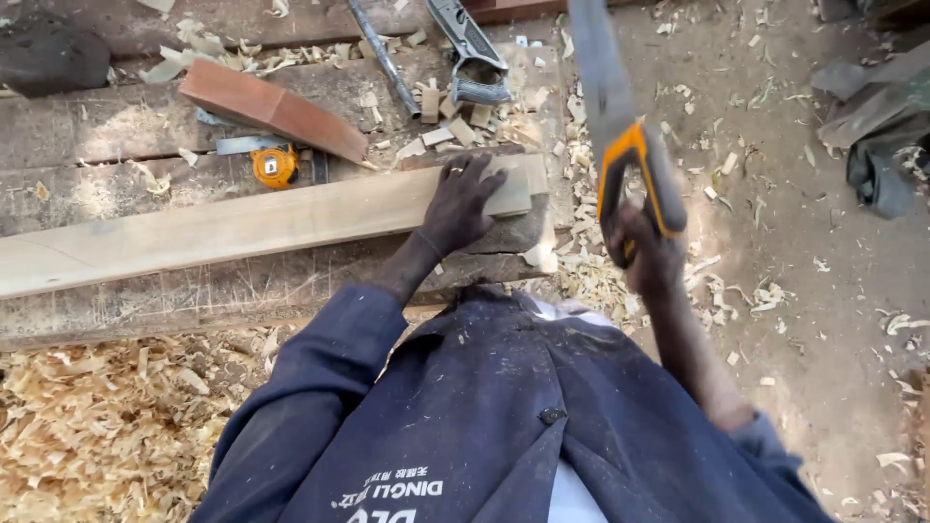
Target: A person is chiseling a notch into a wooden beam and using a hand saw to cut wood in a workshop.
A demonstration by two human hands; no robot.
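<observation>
My left hand presses flat on the right end of a long pale wooden plank that lies across the workbench. A ring shows on one finger. My right hand grips the orange-and-black handle of a handsaw, held up to the right of the bench with its blade pointing away from me, blurred by motion. The saw is not touching the plank.
On the bench lie a reddish wood block, a yellow tape measure, a metal hand plane, a metal rod and small offcuts. Wood shavings cover the ground at the lower left. Dark cloth lies at the right.
</observation>
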